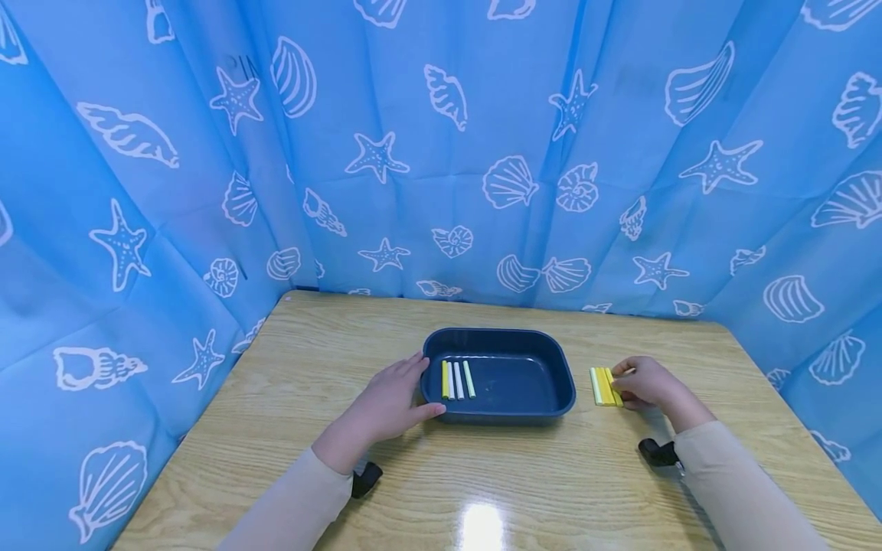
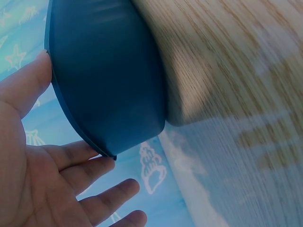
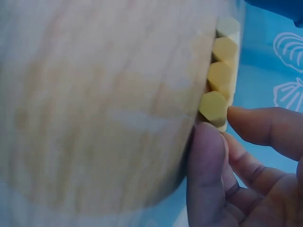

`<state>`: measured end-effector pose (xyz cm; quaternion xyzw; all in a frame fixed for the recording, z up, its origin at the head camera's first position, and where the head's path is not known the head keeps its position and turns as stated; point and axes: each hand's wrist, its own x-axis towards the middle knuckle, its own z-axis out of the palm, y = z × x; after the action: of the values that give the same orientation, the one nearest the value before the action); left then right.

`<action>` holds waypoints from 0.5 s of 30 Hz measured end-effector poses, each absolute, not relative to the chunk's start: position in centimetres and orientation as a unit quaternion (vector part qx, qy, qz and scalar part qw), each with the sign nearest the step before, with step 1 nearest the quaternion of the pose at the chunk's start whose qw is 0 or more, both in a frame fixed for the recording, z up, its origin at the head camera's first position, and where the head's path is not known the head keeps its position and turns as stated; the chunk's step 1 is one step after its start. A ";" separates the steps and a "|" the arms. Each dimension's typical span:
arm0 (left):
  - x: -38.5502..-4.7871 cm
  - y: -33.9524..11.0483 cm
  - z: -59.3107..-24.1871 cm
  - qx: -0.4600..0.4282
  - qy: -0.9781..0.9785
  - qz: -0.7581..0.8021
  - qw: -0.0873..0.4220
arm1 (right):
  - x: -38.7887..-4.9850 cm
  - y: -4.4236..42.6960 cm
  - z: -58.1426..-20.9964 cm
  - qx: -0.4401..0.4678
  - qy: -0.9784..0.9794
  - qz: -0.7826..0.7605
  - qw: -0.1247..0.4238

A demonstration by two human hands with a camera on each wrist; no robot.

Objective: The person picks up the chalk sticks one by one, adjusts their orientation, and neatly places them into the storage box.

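Observation:
In the head view a dark blue tray [image 1: 499,413] stands on the table. My left hand [image 1: 394,398] spans its left end, thumb and fingers fairly straight with their tips touching the rim. In the left wrist view the ring and little fingers are off the tray. Inside, a yellow chalk stick [image 1: 445,380], two white chalk sticks [image 1: 455,380] and a pale green chalk stick [image 1: 469,379] lie side by side. Right of the tray is a row of chalk, a pale green stick [image 1: 596,386] beside yellow ones. My right hand [image 1: 646,383] pinches the rightmost yellow chalk stick [image 3: 212,106] between thumb and fingertips.
A wooden table [image 1: 289,367] carries everything. Blue curtains [image 1: 441,214] with white shells and starfish hang around its back and sides. A black strap mount [image 1: 658,453] sits at the right wrist, with another mount [image 1: 367,480] at the left.

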<state>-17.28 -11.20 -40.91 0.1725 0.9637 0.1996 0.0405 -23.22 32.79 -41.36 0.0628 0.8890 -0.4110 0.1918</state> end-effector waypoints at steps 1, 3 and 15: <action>-17.3 -11.2 -40.9 0.172 0.964 0.200 0.040 | -23.2 32.7 -41.4 0.063 0.891 -0.407 0.191; -17.3 -11.2 -40.9 0.171 0.964 0.199 0.041 | -23.3 32.7 -41.5 0.065 0.894 -0.400 0.190; -17.2 -11.2 -40.8 0.172 0.963 0.201 0.038 | -23.6 32.4 -41.5 0.076 0.916 -0.347 0.188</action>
<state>-17.18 -11.24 -40.82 0.1723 0.9635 0.2014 0.0385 -23.60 32.41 -41.46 0.0761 0.9159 -0.3467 0.1875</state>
